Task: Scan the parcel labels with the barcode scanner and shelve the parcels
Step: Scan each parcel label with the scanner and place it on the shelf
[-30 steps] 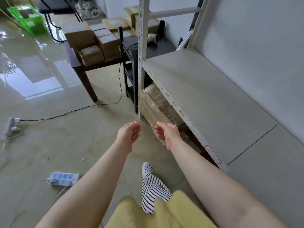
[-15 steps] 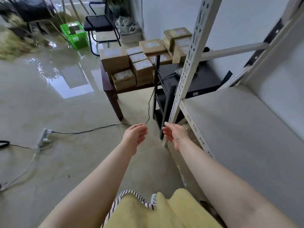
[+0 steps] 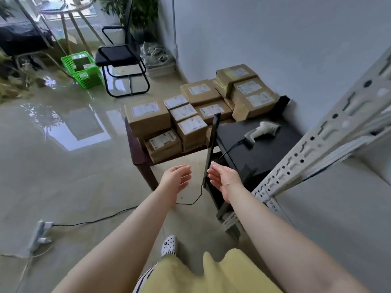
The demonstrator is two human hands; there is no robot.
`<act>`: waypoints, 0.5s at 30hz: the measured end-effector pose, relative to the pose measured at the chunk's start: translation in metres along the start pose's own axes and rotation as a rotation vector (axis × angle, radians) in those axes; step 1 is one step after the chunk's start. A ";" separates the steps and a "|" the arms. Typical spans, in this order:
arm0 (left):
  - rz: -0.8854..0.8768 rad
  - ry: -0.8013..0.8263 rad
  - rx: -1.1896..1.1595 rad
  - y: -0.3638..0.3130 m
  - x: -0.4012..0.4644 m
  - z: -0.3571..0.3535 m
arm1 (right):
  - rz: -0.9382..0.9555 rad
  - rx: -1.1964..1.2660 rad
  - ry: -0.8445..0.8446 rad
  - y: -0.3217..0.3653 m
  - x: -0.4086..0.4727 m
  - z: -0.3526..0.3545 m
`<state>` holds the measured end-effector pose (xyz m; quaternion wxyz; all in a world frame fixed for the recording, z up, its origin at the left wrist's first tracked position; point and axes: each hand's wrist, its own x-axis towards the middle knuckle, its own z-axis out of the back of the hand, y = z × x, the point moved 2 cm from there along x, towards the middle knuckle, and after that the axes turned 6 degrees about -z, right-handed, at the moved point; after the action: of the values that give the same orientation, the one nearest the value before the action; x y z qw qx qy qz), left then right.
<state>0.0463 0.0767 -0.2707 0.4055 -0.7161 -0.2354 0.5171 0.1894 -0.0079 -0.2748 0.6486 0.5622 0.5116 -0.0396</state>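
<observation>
Several brown cardboard parcels (image 3: pixel 191 118) with white labels are stacked on a low dark wooden table (image 3: pixel 139 155) ahead of me. A white barcode scanner (image 3: pixel 262 131) lies on a black stand (image 3: pixel 260 153) just right of the table, its black cable running down to the floor. My left hand (image 3: pixel 176 179) and my right hand (image 3: pixel 224 179) hang in the air side by side, palms facing each other, fingers relaxed and empty, short of the table's front edge. The grey shelf board (image 3: pixel 330 210) of the metal rack is at my right.
A perforated white rack upright (image 3: pixel 317 142) slants across the right. A black chair (image 3: pixel 120 60) and a green basket (image 3: pixel 81 69) stand further back on the glossy floor. A power strip (image 3: pixel 41 231) and cables lie on the floor at the left.
The view has swung up and left from the rack's shelf toward the parcel table, which is now closer; the scanner has come into view. Both hands stay empty and keep their pose.
</observation>
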 end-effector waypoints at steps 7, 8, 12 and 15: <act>-0.054 0.114 0.102 -0.115 0.106 -0.006 | 0.092 0.115 -0.216 0.093 0.060 -0.052; -0.052 0.136 0.116 -0.125 0.117 -0.014 | 0.097 0.128 -0.248 0.103 0.068 -0.052; -0.045 0.247 0.168 -0.158 0.161 -0.056 | 0.116 0.186 -0.401 0.145 0.101 -0.043; -0.071 0.290 0.214 -0.179 0.198 -0.093 | 0.104 0.235 -0.473 0.176 0.136 -0.037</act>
<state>0.2175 0.2955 -0.2196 0.5271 -0.7270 -0.1431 0.4161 0.3413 0.1567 -0.2442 0.6817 0.6343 0.3078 -0.1956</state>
